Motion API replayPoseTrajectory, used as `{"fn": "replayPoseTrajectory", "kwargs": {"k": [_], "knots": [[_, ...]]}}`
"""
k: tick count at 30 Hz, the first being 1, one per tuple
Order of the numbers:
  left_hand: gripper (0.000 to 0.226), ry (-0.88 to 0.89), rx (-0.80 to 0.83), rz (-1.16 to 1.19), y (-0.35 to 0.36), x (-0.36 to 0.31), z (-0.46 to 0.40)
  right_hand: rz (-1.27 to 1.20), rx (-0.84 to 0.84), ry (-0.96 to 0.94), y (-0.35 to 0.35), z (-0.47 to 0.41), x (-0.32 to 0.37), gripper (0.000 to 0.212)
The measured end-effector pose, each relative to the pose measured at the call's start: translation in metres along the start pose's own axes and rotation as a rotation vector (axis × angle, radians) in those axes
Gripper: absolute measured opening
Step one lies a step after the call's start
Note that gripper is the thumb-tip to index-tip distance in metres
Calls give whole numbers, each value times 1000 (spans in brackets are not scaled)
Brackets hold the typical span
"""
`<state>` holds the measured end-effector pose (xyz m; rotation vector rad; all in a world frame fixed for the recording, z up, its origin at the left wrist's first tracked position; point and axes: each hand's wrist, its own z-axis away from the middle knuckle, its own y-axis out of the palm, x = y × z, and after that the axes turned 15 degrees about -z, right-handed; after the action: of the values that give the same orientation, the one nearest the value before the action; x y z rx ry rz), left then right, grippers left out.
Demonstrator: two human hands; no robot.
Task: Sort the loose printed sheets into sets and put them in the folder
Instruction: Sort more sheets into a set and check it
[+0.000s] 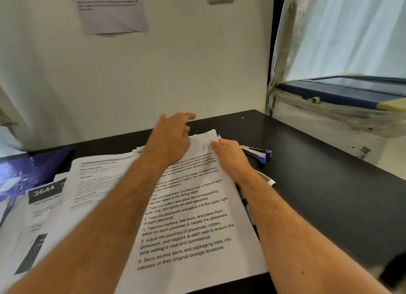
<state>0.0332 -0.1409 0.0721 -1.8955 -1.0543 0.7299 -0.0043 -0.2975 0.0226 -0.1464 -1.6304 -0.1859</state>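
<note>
Lying lengthwise away from the person on a black desk (307,172) against a white wall (153,73), the sheet (197,227) has its far corner pinched by the right hand (228,155); the left hand (173,137) hovers above it, fingers spread.

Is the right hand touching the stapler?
Apart. The head view shows the right hand pinching the top sheet's corner, with bare table between it and the stapler.

My black desk (318,183) against the wall.
On it lie loose printed sheets (186,216), a blue folder (33,170), and what looks like a stapler (259,154).
</note>
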Motion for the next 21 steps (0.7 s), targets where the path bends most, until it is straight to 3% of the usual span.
{"fn": "replayPoseTrajectory", "kwargs": {"k": [2, 4, 8, 12, 17, 21], "knots": [[39, 62, 165, -93, 11, -14, -18, 9, -12, -34, -1, -3, -1, 31], [34, 61, 212, -107, 23, -19, -27, 14, -7, -38, -2, -7, -3, 30], [25, -73, 137, 159, 45, -15, -30, 87, 13, 5, -5, -17, -8, 29], [28, -149, 98, 333, 76, -10, -17, 314, -10, -24, -5, -28, -16, 33], [27, -118, 25, 353, 87, -12, -11, 512, -82, -146, -11, -32, -12, 42], [18, -113, 78, 339, 88, -17, -7, 487, -248, -239, -17, -32, -8, 36]]}}
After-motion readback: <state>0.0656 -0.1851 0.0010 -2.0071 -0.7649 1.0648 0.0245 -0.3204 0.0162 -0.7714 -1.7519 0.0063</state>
